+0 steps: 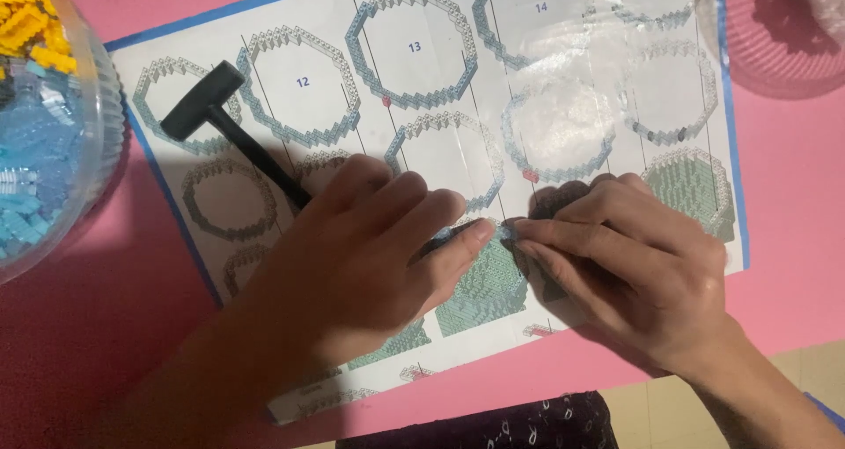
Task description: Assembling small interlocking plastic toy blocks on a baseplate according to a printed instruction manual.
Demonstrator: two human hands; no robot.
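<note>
Both hands, the left hand [365,255] and the right hand [629,264], are bare: no gloves, rings, watch or bracelet show. The forearms are bare too, with no sleeve reaching the wrists. The fingernails are short and unpainted. At the bottom edge shows dark clothing [528,427] with small pale markings.

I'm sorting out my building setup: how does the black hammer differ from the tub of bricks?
The black hammer lies flat on the instruction sheet; the clear tub of bricks stands on the pink mat, partly out of frame. The hammer is slim and dark; the tub is round, holding blue and yellow bricks. Neither hand touches them.
</note>
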